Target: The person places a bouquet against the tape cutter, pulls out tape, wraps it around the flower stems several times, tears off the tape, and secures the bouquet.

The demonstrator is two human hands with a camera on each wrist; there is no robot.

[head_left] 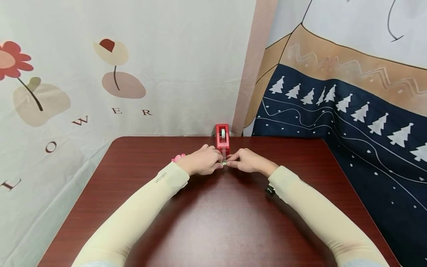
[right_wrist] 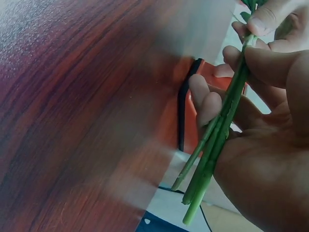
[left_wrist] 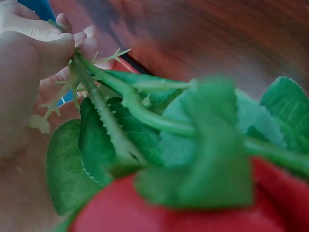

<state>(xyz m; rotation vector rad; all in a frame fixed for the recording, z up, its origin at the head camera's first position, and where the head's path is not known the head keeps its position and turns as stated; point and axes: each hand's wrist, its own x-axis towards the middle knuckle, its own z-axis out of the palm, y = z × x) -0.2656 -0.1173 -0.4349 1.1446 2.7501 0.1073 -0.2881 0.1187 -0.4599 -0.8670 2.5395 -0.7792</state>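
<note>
My left hand [head_left: 204, 160] and right hand [head_left: 247, 160] meet low over the table, just in front of a red tape dispenser [head_left: 222, 134]. A clear tape strip [head_left: 224, 154] runs down from it to between the fingers. Between them the hands pinch a small bundle of green flower stems [right_wrist: 217, 137], whose cut ends stick out past the right palm. In the left wrist view the red flower head [left_wrist: 145, 212] fills the bottom, with green leaves [left_wrist: 63, 164] behind. From the head, the flower [head_left: 178, 157] shows pink, mostly hidden behind the left hand.
The dark red wooden table [head_left: 223, 222] spreads under both arms. The dispenser stands at its back edge, close to a pale printed cloth [head_left: 183, 74]. A navy cloth with white trees [head_left: 300, 115] hangs at the back right.
</note>
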